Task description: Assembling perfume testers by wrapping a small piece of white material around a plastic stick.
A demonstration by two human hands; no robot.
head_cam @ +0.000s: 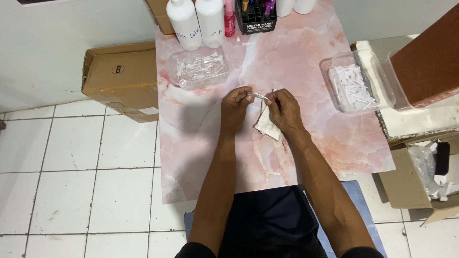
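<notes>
- Your left hand (235, 106): raised over the middle of the pink marbled table (311, 143), fingers pressed together on the left end of a small clear vial (255, 95).
- Your right hand (283, 111): just beside the left, fingertips pinching the right end of the same vial; a crumpled white cloth (267, 125) is tucked under the palm and hangs down to the tabletop.
- Clear vial: held between both hands, lying roughly level, above the table's centre; its contents are too small to tell.
- Clear tub, left (198, 68): on the table beyond your left hand, holding a loose heap of small clear tubes.
- Clear tub, right (356, 82): at the table's right edge, well apart from your hands, filled with small white pieces.
- Two white bottles (197, 21): upright at the far edge, side by side, behind the left tub.
- Small pink bottle (230, 21): upright, just beside the white bottles.
- Black organiser (257, 19): at the far edge, right of the pink bottle, holding small upright items.
- Cardboard box (120, 79): on the white tiled floor, touching the table's left side.
- Open carton (420, 177): on the floor at the right, with plastic wrap inside.
</notes>
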